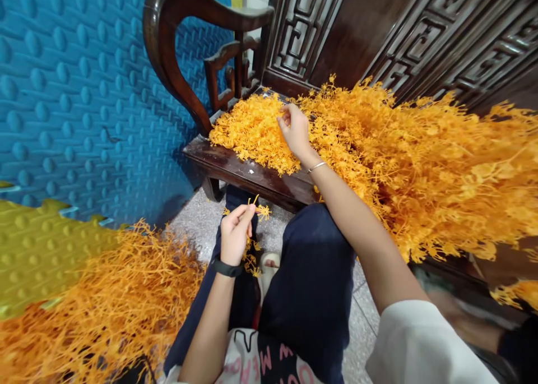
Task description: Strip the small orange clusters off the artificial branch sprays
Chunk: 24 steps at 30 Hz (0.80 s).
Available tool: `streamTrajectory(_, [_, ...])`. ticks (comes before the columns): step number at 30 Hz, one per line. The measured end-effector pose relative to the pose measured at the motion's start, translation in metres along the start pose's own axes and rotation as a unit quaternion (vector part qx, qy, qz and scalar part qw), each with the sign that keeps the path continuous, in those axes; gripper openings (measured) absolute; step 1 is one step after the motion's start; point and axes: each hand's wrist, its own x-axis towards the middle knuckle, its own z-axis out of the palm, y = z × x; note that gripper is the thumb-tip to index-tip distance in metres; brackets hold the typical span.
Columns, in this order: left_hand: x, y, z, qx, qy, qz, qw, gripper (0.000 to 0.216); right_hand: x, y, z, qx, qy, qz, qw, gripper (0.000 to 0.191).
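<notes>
My left hand, with a dark band on its wrist, is closed in a pinch over my lap. It grips a yellow-orange artificial flower stem, whose small sprigs stick out past the fingertips and hang below the hand. Over the bench, my right hand has its fingers curled together at the pile of loose orange flower pieces. Whether anything sits between those fingertips is too small to make out. Long orange flower sprays lie heaped to the right of that hand.
A dark carved wooden bench with a curved armrest stands in front of me. Bare orange stems are heaped at lower left. Blue foam matting covers the left side, with a yellow mat below. Another person's leg shows at right.
</notes>
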Motion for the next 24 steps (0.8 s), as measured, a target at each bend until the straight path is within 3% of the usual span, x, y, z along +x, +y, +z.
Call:
streamTrajectory(6, [0.002,0.001,-0.003,-0.015,0.026,0.010,0.999,0.023,-0.002,-0.006,-0.001,-0.065,-0.003,-0.003,0.998,0.056])
streamTrajectory(12, [0.003,0.002,-0.004,-0.034,0.051,0.028,0.998,0.021,-0.006,-0.008,-0.009,-0.060,-0.012,0.016,0.998,0.048])
streamTrajectory(21, [0.001,0.001,-0.003,-0.035,0.043,0.032,0.998,0.021,-0.006,-0.007,-0.016,0.093,0.044,0.026,0.994,0.034])
streamTrajectory(24, [0.001,0.002,-0.005,-0.035,0.062,0.044,0.996,0.021,-0.010,-0.024,-0.028,0.158,0.003,0.020,0.987,0.036])
